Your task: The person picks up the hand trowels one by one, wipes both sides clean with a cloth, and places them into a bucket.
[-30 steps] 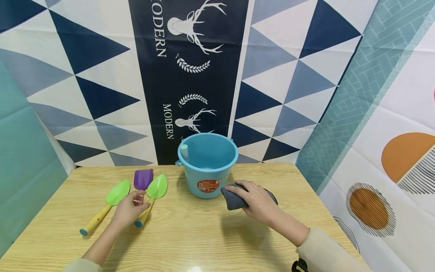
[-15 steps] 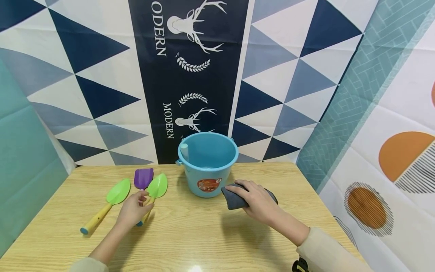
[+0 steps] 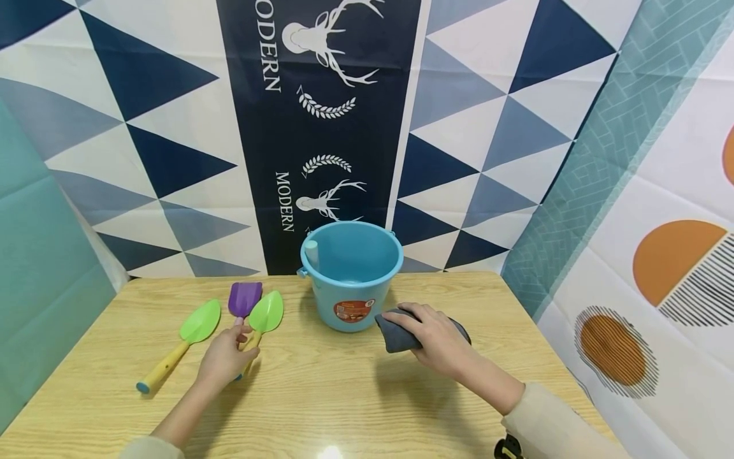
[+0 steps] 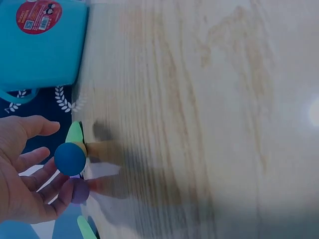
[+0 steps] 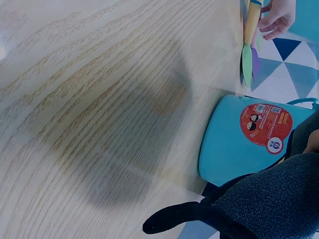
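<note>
My left hand point(image 3: 220, 358) reaches around the yellow handle of a green trowel point(image 3: 267, 311). In the left wrist view the thumb stands apart from the trowel's blue handle end point(image 4: 70, 159), and the lower fingers lie close by the end of a purple handle point(image 4: 80, 191). That handle belongs to a purple shovel point(image 3: 244, 298), partly hidden by the hand. Another green trowel point(image 3: 200, 322) lies to the left. Above the table, my right hand point(image 3: 437, 340) grips a folded dark grey cloth point(image 3: 395, 336). In the right wrist view the cloth point(image 5: 274, 194) looks fuzzy, with a black strip along it.
A blue bucket point(image 3: 323, 299) with a red label stands at the back middle of the wooden table point(image 3: 321, 398). A pale blue cylinder point(image 3: 311, 252) shows inside its left rim. Patterned cloth sheets point(image 3: 321, 140) hang close behind the table and along both sides.
My left hand has shifted slightly right, its fingers coming around the right trowel's handle. My right hand keeps holding the cloth at about the same spot.
</note>
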`<state>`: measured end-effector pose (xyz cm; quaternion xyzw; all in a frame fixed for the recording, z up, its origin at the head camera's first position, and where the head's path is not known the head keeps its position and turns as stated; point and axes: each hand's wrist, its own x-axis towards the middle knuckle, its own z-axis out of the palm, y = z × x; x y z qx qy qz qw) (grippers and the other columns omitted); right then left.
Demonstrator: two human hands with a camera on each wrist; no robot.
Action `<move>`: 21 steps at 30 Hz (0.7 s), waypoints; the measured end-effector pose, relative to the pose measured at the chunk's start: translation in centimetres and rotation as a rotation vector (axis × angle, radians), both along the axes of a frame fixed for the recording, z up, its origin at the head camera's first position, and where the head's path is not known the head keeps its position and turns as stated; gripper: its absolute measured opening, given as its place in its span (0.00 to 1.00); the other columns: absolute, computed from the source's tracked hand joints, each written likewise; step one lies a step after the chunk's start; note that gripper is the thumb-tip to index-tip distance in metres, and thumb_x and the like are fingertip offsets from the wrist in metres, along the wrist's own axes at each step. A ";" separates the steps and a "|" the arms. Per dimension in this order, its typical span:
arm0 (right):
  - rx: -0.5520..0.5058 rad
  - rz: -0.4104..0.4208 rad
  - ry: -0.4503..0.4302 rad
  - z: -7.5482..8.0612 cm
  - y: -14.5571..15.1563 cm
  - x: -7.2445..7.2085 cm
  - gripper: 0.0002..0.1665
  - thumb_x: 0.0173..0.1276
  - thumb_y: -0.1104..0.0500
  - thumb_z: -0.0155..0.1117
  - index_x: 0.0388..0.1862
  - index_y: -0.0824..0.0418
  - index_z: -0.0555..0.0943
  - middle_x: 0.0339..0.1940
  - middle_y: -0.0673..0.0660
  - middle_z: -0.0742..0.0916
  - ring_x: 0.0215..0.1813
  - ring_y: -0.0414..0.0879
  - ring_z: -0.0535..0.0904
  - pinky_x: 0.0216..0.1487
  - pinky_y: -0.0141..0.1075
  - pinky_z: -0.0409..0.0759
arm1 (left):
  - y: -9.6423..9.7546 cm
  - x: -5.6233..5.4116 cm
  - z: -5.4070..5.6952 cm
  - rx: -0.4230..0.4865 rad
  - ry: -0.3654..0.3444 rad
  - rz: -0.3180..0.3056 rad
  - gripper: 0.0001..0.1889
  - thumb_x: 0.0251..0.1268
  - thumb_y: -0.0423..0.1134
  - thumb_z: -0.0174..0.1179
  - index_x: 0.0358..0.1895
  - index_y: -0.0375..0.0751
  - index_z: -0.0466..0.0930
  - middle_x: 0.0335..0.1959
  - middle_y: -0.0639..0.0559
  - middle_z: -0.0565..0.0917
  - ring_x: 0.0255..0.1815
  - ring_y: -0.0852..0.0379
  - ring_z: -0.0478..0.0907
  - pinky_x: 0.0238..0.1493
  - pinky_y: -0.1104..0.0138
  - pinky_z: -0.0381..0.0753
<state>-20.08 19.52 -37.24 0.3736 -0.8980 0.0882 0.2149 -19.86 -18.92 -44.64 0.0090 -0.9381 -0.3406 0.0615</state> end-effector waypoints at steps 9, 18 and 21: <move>0.010 -0.005 0.001 0.3 0.2 0.2 0.38 0.49 0.63 0.75 0.60 0.47 0.74 0.56 0.60 0.79 0.54 0.55 0.78 0.44 0.50 0.79 | 0.2 0.4 -0.6 0.007 0.025 -0.019 0.23 0.51 0.33 0.65 0.52 0.26 0.75 0.46 0.32 0.81 0.47 0.37 0.78 0.47 0.48 0.77; 0.012 -0.010 0.000 0.3 0.1 0.1 0.38 0.49 0.63 0.75 0.61 0.46 0.74 0.56 0.60 0.79 0.55 0.55 0.78 0.44 0.50 0.79 | 0.0 0.5 -1.2 0.003 0.034 -0.029 0.24 0.50 0.31 0.64 0.52 0.22 0.73 0.48 0.28 0.78 0.49 0.33 0.76 0.51 0.45 0.74; 0.014 -0.007 0.002 0.2 0.0 0.1 0.38 0.49 0.63 0.75 0.61 0.46 0.74 0.56 0.60 0.79 0.54 0.55 0.78 0.44 0.50 0.79 | -0.2 0.4 -1.4 0.001 0.023 -0.027 0.25 0.50 0.31 0.64 0.52 0.21 0.72 0.48 0.28 0.78 0.50 0.33 0.76 0.52 0.45 0.74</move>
